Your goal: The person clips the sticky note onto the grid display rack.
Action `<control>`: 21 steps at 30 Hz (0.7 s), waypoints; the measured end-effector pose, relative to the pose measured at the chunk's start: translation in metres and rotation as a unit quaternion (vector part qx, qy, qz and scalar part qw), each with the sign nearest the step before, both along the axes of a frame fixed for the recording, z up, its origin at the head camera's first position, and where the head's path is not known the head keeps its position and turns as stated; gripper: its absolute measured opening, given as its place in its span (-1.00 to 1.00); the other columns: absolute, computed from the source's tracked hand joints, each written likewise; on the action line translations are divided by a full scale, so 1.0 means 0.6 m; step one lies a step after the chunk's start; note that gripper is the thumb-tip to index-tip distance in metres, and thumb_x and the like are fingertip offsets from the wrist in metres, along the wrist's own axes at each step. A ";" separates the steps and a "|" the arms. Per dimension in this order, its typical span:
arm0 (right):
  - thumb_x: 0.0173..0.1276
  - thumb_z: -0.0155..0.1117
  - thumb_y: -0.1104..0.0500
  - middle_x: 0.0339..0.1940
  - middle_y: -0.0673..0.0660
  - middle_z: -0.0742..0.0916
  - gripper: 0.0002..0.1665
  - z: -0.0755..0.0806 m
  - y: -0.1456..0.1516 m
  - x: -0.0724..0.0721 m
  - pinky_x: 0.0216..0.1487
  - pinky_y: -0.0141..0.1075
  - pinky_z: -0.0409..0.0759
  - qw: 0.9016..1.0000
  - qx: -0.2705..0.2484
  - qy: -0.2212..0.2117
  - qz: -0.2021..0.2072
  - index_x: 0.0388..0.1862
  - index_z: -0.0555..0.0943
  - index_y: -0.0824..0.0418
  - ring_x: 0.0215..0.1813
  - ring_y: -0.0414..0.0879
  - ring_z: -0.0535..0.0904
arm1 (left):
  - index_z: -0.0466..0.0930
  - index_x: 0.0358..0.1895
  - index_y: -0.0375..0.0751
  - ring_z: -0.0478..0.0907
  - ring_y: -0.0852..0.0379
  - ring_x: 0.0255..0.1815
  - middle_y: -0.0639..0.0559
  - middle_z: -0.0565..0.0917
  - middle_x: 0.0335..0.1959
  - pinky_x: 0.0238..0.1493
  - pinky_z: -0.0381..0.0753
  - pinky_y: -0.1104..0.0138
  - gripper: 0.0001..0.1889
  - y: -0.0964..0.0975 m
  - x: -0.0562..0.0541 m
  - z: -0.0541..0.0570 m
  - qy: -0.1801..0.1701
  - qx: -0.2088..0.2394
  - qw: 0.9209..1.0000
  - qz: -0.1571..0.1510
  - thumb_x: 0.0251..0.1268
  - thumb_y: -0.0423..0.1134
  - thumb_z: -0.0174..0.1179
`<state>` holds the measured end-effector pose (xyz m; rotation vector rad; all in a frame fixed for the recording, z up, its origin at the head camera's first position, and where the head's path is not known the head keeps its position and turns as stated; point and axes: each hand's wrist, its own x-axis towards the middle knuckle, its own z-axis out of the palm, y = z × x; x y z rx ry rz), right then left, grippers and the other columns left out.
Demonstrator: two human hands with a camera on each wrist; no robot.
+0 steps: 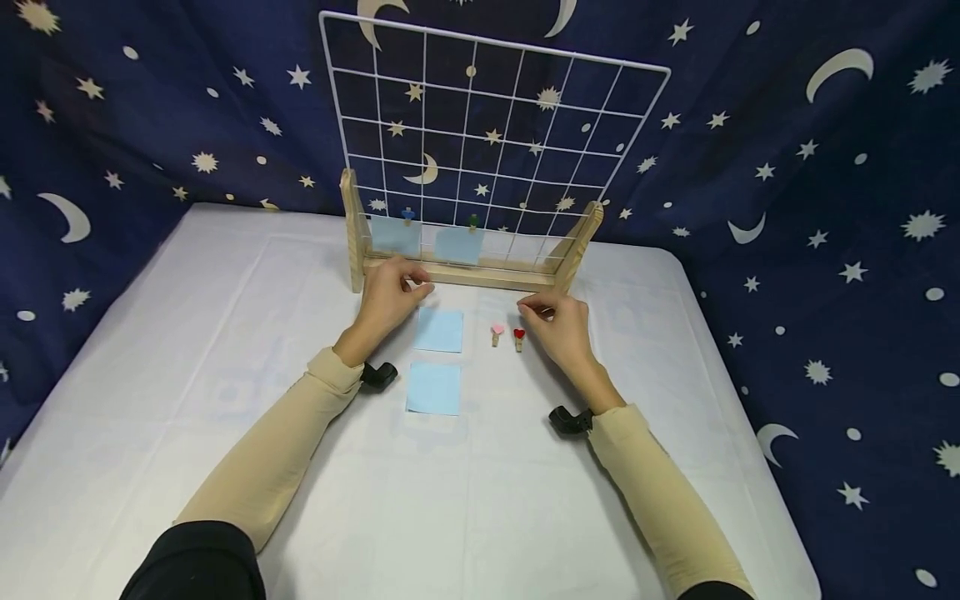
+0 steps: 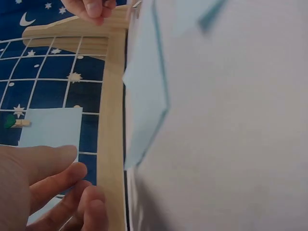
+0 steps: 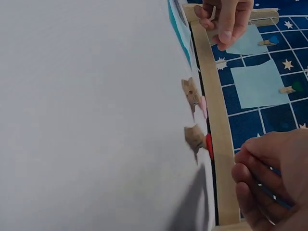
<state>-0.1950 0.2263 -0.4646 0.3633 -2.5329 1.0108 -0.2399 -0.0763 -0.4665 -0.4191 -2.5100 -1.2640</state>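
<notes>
My left hand (image 1: 388, 293) hovers at the rack's wooden base, fingers loosely bent around nothing, just beyond a light blue paper square (image 1: 439, 331). A second blue square (image 1: 433, 389) lies nearer to me. Also holding nothing, my right hand (image 1: 561, 327) is beside two small wooden clothespins, one with a pink heart (image 1: 497, 335), the other with a red heart (image 1: 519, 339). On the white wire grid (image 1: 468, 118) hang two more blue squares, the left one (image 1: 394, 237) under a blue-topped clothespin (image 1: 408, 215), the right one (image 3: 259, 85) under a green-topped clothespin (image 3: 291, 88).
A wooden stand (image 1: 581, 242) carries the grid upright at the back of the table, which has a white cloth (image 1: 480, 517). Behind and to the sides hangs a dark blue curtain (image 1: 810, 192) with stars and moons.
</notes>
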 end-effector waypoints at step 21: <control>0.42 0.49 0.13 -0.23 0.07 0.86 -0.83 -0.038 0.030 0.029 -0.18 -0.44 0.65 0.997 -0.043 -0.059 0.021 -0.06 0.85 0.12 -0.23 -0.07 0.77 | 0.84 -0.20 -0.18 0.53 0.03 -0.37 -0.06 0.77 -0.24 -0.21 0.39 0.24 -0.84 -0.014 0.024 -0.030 -0.063 -0.028 0.997 -0.026 0.23 -0.20 0.54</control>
